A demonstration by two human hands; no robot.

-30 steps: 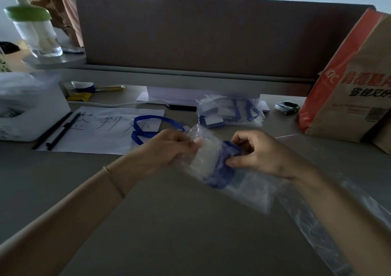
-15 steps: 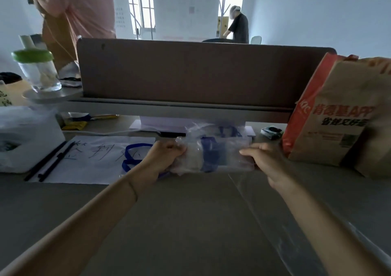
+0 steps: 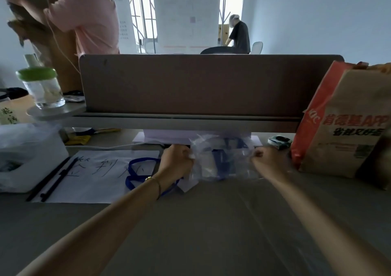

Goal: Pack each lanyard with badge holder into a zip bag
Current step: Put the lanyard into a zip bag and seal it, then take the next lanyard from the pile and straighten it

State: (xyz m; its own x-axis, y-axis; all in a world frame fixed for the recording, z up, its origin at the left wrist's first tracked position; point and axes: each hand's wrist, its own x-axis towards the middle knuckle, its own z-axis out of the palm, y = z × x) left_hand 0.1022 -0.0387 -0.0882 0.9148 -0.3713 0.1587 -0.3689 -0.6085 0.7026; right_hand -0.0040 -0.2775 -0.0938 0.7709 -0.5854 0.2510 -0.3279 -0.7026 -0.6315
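Note:
A clear zip bag (image 3: 222, 165) with a folded blue lanyard and a white badge holder inside is stretched between my hands at the far side of the desk. My left hand (image 3: 176, 162) grips its left end and my right hand (image 3: 264, 161) pinches its right end. Just behind it lies a pile of packed zip bags (image 3: 222, 141), partly hidden. A loose blue lanyard (image 3: 139, 169) lies on the white paper, under my left wrist.
A brown desk divider (image 3: 201, 89) closes the far side. A paper food bag (image 3: 347, 127) stands at the right. At the left are a white box in plastic (image 3: 27, 157), two black pens (image 3: 53, 178), a written paper sheet (image 3: 99, 176) and a green-lidded cup (image 3: 42, 87). Clear plastic film (image 3: 306, 222) lies under my right arm.
Both hands carried the filled bag away from me toward the divider and pulled it out flat between them. The camera tilted up, showing the room behind.

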